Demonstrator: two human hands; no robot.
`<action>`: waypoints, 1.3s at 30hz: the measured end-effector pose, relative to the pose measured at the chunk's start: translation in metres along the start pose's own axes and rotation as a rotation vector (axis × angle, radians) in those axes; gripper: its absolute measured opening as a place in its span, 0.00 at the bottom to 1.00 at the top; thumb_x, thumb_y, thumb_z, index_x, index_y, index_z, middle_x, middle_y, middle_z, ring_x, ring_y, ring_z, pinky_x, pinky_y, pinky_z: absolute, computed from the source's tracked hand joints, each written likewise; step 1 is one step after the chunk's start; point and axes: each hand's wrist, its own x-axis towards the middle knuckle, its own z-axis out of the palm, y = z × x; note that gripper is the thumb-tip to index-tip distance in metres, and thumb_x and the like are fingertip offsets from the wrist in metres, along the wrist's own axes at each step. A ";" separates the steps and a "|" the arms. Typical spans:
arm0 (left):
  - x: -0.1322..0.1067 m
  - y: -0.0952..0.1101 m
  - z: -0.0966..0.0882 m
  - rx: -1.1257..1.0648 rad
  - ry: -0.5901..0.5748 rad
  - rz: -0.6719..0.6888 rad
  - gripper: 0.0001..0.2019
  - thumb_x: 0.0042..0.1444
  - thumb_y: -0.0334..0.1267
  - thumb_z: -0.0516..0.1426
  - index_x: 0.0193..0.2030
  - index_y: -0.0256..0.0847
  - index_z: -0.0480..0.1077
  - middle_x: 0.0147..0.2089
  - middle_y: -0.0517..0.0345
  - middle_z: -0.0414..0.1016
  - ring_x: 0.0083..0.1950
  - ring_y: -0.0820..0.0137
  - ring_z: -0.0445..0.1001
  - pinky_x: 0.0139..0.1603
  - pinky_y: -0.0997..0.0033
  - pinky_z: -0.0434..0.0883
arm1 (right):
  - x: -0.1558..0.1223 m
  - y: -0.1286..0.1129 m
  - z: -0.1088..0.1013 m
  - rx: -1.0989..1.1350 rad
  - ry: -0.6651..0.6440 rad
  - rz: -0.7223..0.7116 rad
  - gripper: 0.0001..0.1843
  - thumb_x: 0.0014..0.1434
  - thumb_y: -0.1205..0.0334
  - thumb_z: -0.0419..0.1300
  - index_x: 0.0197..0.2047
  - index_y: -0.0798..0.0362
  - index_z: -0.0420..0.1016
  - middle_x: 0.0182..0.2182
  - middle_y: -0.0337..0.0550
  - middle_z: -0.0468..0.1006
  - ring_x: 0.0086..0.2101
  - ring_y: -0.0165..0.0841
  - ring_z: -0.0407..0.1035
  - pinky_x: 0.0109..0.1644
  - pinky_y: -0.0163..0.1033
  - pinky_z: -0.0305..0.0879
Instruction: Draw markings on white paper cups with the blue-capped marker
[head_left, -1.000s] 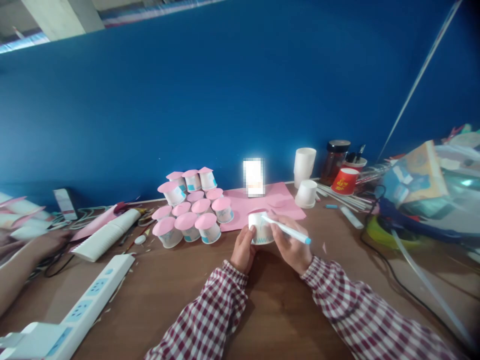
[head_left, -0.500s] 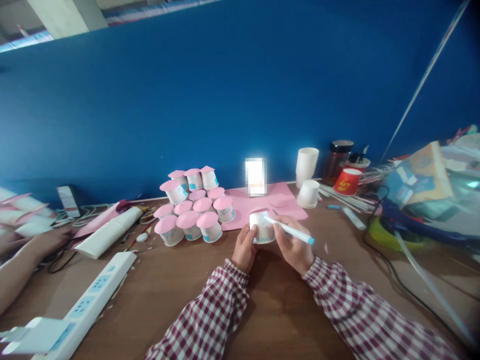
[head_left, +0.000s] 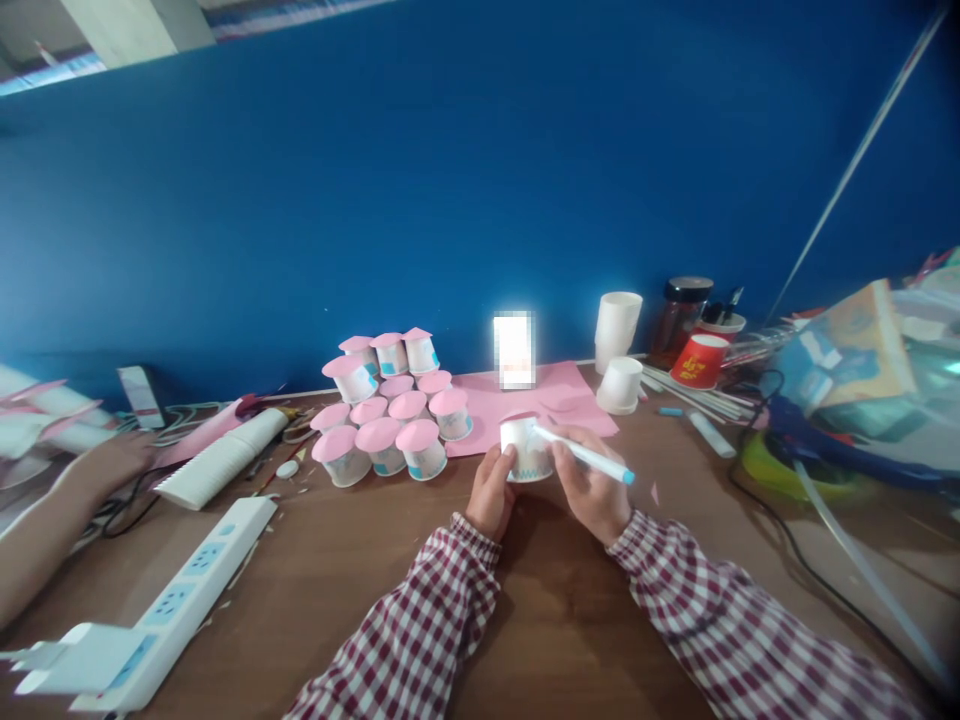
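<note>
My left hand (head_left: 492, 494) is closed around the left side of a white paper cup (head_left: 527, 452), which stands upside down under a pink paper cone. A blue zigzag line runs along the cup's lower edge. In my right hand (head_left: 598, 490) is a white felt-tip pen (head_left: 589, 456) with a light blue end, its tip at the cup's upper side. Left of the cup stand several finished-looking paper cups (head_left: 422, 455) with pink cone tops and blue marks. A pink paper sheet (head_left: 480, 385) lies behind my hands.
A white power strip (head_left: 184, 590) and a stack of paper cups (head_left: 225, 458) lie at left, near another person's arm (head_left: 67, 500). More white cups (head_left: 619, 384), a red cup (head_left: 698, 361), a jar (head_left: 682, 315) and a plastic bag (head_left: 840, 350) stand at right.
The pen in my right hand has shifted slightly and its tip sits a little to the right on the cup. At left, the other person's hand has moved. The view has tilted slightly.
</note>
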 end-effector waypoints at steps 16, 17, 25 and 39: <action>0.002 -0.002 0.000 0.027 0.018 0.014 0.16 0.52 0.43 0.58 0.44 0.34 0.70 0.41 0.50 0.76 0.45 0.63 0.73 0.49 0.62 0.67 | 0.000 0.000 0.002 0.003 -0.056 -0.063 0.08 0.60 0.62 0.53 0.41 0.53 0.71 0.35 0.46 0.77 0.36 0.34 0.73 0.43 0.40 0.70; 0.002 -0.002 0.000 0.030 0.014 0.016 0.16 0.52 0.43 0.58 0.44 0.34 0.70 0.42 0.49 0.76 0.45 0.63 0.73 0.49 0.62 0.67 | 0.000 0.000 0.002 0.007 -0.057 -0.066 0.08 0.60 0.63 0.53 0.41 0.53 0.71 0.35 0.46 0.77 0.36 0.34 0.73 0.43 0.40 0.70; 0.001 -0.002 0.000 0.042 0.004 0.013 0.16 0.52 0.44 0.58 0.44 0.35 0.70 0.42 0.50 0.76 0.44 0.63 0.73 0.49 0.62 0.66 | 0.001 0.000 0.002 0.013 -0.053 -0.071 0.08 0.60 0.63 0.53 0.41 0.53 0.71 0.36 0.45 0.77 0.37 0.34 0.73 0.44 0.40 0.70; 0.001 -0.002 -0.001 0.037 0.012 0.000 0.16 0.53 0.43 0.58 0.45 0.34 0.70 0.42 0.50 0.76 0.45 0.63 0.73 0.50 0.62 0.66 | 0.000 0.001 0.002 0.015 -0.047 -0.060 0.08 0.60 0.62 0.54 0.40 0.53 0.72 0.35 0.45 0.78 0.36 0.34 0.73 0.43 0.40 0.71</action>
